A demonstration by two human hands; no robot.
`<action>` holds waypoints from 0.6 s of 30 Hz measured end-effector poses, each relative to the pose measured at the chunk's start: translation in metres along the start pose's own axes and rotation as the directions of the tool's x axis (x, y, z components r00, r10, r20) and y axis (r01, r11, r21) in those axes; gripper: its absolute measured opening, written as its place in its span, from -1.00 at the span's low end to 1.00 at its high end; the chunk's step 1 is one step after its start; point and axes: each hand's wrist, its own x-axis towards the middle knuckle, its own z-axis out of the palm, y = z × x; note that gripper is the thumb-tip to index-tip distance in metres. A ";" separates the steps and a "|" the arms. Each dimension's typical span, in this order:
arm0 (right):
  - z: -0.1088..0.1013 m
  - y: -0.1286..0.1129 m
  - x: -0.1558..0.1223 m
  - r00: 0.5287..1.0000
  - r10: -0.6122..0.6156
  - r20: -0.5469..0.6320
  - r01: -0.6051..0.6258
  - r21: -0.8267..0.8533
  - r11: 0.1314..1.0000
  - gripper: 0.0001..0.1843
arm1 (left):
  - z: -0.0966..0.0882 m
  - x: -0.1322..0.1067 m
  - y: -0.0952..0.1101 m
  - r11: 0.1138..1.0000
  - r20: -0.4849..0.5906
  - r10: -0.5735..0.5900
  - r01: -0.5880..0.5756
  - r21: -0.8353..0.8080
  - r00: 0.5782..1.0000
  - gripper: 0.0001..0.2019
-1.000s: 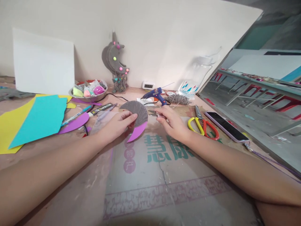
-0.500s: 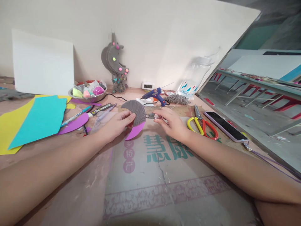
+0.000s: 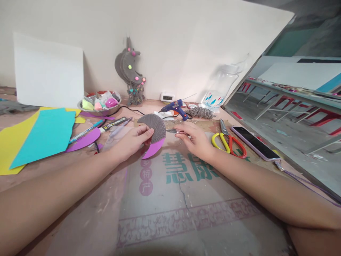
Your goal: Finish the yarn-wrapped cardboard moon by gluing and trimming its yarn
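Note:
My left hand (image 3: 138, 139) pinches a crescent moon cutout (image 3: 154, 129) between thumb and fingers. Grey yarn covers its upper part, while bare purple sheet shows at the lower tip. My right hand (image 3: 193, 138) is closed on small scissors (image 3: 172, 131), with the pointed metal blades together at the moon's right edge. Whether the tip touches the yarn I cannot tell. My right fingers hide most of the handles. Both hands are above a printed board (image 3: 165, 199) under clear plastic.
Behind the hands are a blue glue gun (image 3: 174, 107), a grey yarn bundle (image 3: 201, 112) and a small clock (image 3: 167, 96). Larger scissors (image 3: 226, 140) and a phone (image 3: 254, 143) lie right. Coloured sheets (image 3: 45, 138) and a bowl (image 3: 99, 113) stand left; a decorated moon (image 3: 128, 67) hangs behind.
The small scissors' blades have closed from slightly parted to together. Both hands and the moon have stayed nearly in place.

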 end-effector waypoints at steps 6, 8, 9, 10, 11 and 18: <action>-0.005 -0.008 -0.003 0.990 -0.131 0.051 0.135 -0.076 0.988 -0.70 | 0.001 0.000 0.007 0.986 -0.064 0.067 -0.056 0.158 0.996 -0.67; -0.005 -0.010 -0.003 0.976 -0.187 0.113 0.199 -0.112 0.974 -0.71 | 0.001 0.000 0.008 0.985 -0.064 0.063 -0.052 0.165 0.996 -0.68; -0.005 -0.011 -0.003 0.973 -0.193 0.129 0.209 -0.127 0.970 -0.72 | 0.001 0.000 0.007 0.985 -0.058 0.060 -0.050 0.167 0.996 -0.69; -0.005 -0.011 -0.002 0.973 -0.190 0.135 0.208 -0.139 0.968 -0.73 | 0.000 0.000 0.006 0.983 -0.050 0.060 -0.050 0.176 0.997 -0.69; -0.005 -0.011 -0.002 0.974 -0.181 0.133 0.200 -0.146 0.969 -0.74 | 0.000 0.001 0.005 0.981 -0.041 0.061 -0.052 0.189 0.997 -0.70; 0.000 -0.009 0.002 0.985 0.171 0.037 -0.173 0.041 0.984 -0.70 | -0.002 0.000 0.005 0.972 0.008 0.049 -0.049 0.232 0.999 -0.71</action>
